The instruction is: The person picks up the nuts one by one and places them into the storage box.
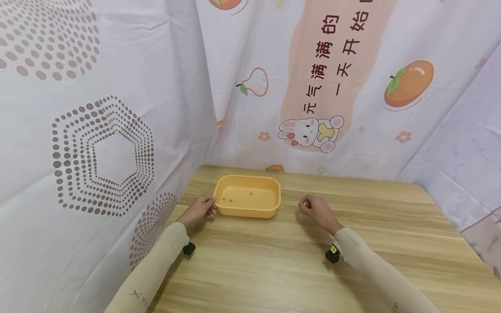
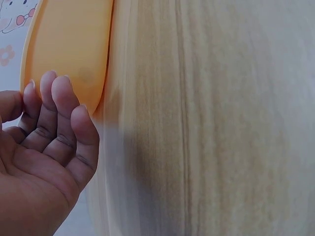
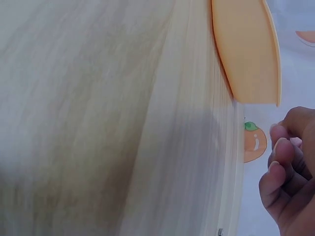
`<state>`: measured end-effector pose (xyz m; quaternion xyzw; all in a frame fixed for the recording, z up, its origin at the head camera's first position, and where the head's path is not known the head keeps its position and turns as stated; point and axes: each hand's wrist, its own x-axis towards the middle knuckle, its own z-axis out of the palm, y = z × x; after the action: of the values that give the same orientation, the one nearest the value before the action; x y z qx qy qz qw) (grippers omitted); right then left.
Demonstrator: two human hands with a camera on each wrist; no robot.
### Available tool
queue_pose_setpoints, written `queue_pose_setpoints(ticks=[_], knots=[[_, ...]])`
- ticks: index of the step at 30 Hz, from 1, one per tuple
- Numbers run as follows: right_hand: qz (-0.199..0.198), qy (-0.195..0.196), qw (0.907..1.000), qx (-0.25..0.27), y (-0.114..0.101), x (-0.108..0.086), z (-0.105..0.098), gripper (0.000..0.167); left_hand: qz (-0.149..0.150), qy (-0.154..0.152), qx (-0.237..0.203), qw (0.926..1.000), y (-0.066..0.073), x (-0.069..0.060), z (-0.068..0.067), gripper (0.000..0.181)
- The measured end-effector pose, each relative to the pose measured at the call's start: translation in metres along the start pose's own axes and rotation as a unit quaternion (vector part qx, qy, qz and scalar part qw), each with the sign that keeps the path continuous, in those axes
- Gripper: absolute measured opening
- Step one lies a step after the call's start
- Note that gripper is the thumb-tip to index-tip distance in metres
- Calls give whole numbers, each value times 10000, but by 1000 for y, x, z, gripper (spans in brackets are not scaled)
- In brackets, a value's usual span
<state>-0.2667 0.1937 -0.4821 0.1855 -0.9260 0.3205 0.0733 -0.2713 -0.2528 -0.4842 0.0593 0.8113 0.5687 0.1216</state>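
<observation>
A shallow yellow plastic basin (image 1: pixel 248 213) with rounded corners stands at the back left of the wooden table. Three small dark spots show on its floor; whether they are holes or objects I cannot tell. My left hand (image 1: pixel 199 209) pinches the basin's left rim between thumb and forefinger. In the left wrist view that hand (image 2: pixel 49 142) has its other fingers bent beside the basin's end wall (image 2: pixel 74 54). Right of the basin, apart from it, my right hand (image 1: pixel 318 211) hovers with loosely curled fingers. The right wrist view shows this hand (image 3: pixel 295 167) holding nothing.
The wooden table (image 1: pixel 250 265) extends in front and to the right. A printed white cloth (image 1: pixel 258 121) hangs behind it, and a dotted cloth (image 1: pixel 117 161) closes off the left side. In the right wrist view a tiny metallic bit (image 3: pixel 220 231) shows near the table's edge.
</observation>
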Motion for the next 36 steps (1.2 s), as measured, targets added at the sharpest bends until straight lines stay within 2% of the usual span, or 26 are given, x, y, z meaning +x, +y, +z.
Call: queue_pose_setpoints(ticks=[8,21,29,36], knots=[[-45,78,9999,97,-6,3,4,9,0,68,-85,9999,0,0,1,34],[-145,-16,9997,175,-20,7,13,10,107,78,-30,9999,-3,2,1,35],[-75,-130,9996,255,-27,10,17,11,22,94,-16,10000,-1,2,1,34],[-102,-177,9994,277,-34,13,21,10,90,54,-5,9999,-2,1,1,36]])
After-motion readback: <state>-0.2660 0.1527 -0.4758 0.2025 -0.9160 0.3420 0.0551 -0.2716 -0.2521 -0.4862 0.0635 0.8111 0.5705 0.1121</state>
